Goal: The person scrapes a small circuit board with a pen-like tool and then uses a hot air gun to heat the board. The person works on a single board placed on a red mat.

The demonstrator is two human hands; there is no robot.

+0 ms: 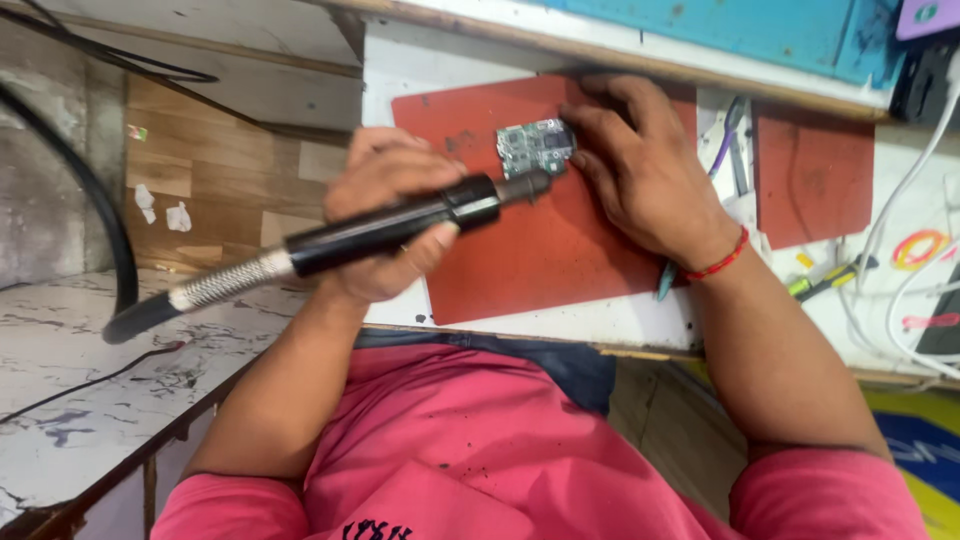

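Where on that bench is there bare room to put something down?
The red mat is bare below the circuit board, between both wrists. The smaller red mat also lies bare. Crowded: around the board, where the left hand aims the black tool, and the cable-strewn right edge.

left hand (385,215) grips black hot-air wand (400,225), nozzle at circuit board (533,147); right hand (640,165) steadies board.

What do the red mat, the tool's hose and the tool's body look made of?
Red mat: probably silicone or rubber, matte, scuffed dark. Hose: braided metal by its silvery weave. Tool body, in the left hand: glossy black, plastic or coated metal.
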